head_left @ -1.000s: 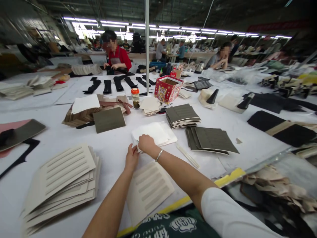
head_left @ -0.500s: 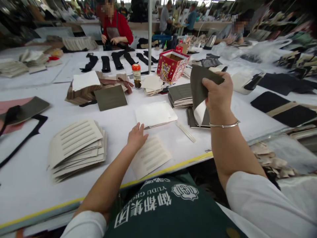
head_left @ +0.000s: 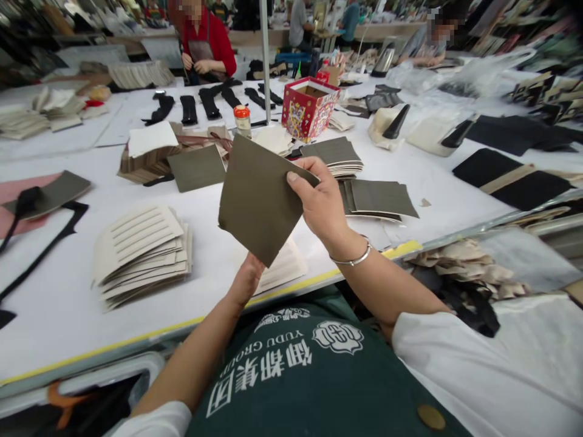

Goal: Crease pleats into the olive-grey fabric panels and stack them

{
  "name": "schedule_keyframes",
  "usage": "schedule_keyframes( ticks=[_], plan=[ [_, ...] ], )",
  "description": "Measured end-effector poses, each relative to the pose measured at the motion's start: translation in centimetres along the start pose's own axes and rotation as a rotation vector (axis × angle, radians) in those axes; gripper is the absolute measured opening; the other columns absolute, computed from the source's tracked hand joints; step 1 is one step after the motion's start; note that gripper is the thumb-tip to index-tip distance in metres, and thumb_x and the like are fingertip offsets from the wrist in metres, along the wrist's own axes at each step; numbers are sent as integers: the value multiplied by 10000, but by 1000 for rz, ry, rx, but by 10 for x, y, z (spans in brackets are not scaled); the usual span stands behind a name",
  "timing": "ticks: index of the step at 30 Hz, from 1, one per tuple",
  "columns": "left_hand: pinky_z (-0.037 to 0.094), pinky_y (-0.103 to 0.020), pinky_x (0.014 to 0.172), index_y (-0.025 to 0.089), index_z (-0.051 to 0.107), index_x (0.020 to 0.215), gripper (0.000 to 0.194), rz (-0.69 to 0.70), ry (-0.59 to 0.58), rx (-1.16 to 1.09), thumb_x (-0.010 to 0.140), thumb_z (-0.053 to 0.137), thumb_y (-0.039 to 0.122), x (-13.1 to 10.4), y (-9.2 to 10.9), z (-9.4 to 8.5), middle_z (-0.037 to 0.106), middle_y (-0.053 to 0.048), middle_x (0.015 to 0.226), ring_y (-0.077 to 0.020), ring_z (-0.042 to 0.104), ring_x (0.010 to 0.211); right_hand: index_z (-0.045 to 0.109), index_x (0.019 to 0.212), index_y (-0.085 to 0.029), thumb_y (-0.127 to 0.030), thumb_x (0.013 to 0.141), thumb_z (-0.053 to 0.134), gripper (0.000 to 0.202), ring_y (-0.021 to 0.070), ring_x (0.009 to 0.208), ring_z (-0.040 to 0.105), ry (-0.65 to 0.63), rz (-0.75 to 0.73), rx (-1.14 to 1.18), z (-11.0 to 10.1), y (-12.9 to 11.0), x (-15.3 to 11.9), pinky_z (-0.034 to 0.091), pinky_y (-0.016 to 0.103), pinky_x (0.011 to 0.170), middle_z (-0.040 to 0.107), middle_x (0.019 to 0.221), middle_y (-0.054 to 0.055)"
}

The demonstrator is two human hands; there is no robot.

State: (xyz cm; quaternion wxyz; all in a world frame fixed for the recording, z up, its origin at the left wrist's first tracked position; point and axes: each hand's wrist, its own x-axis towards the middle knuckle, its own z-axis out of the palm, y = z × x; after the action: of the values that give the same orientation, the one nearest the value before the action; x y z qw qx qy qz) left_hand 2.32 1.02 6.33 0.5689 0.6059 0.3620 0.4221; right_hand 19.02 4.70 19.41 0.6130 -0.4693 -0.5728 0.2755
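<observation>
My right hand (head_left: 322,203) pinches a dark olive, leather-like panel (head_left: 259,194) by its right edge, thumb on the near face. The panel is tilted up above the table. My left hand (head_left: 249,276) is just below the panel's lower corner, its fingers hidden behind it, so I cannot tell whether they touch it. Partly covered beneath lies a pale panel with ridged strips (head_left: 289,267). To the left stands a stack of similar pale ridged panels (head_left: 146,255). Right of my right hand are olive panels (head_left: 382,197), with another olive stack (head_left: 334,152) behind.
A red patterned box (head_left: 307,112) and an orange-lidded jar (head_left: 242,120) stand farther back, near a metal pole (head_left: 266,67). Black strips (head_left: 209,104) lie beyond. A person in red (head_left: 207,48) works across the table. The yellow-taped table edge (head_left: 182,325) runs before me.
My right hand has brought the olive panel leftward and down to the middle, over the pale ridged panel. My left hand has moved slightly down, and its fingers are now covered.
</observation>
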Motion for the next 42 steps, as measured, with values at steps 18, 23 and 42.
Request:
schedule_keyframes(
  ticks=[18, 23, 42],
  plan=[
    [501, -369, 806, 118, 641, 968, 424, -303, 418, 523, 673, 634, 422, -25, -16, -17, 693, -81, 926, -245, 634, 871, 378, 680, -199, -257, 723, 544, 181, 108, 536, 553, -801, 598, -324, -64, 127, -84, 388, 190, 505, 465, 534, -71],
    [491, -364, 821, 133, 605, 1031, 452, -274, 437, 653, 706, 595, 447, -33, -28, -17, 671, -90, 977, -239, 627, 886, 476, 589, -171, -343, 744, 545, 242, 96, 504, 490, -936, 606, -543, -67, 127, -72, 328, 201, 501, 517, 496, -38],
    [473, -345, 867, 151, 573, 1092, 384, -68, 489, 664, 794, 546, 392, -46, -48, -9, 651, -92, 1021, -216, 605, 956, 488, 1125, -134, -305, 700, 650, 486, 124, 617, 547, -734, 582, -553, -57, 138, -66, 379, 209, 564, 631, 731, 13]
  ],
)
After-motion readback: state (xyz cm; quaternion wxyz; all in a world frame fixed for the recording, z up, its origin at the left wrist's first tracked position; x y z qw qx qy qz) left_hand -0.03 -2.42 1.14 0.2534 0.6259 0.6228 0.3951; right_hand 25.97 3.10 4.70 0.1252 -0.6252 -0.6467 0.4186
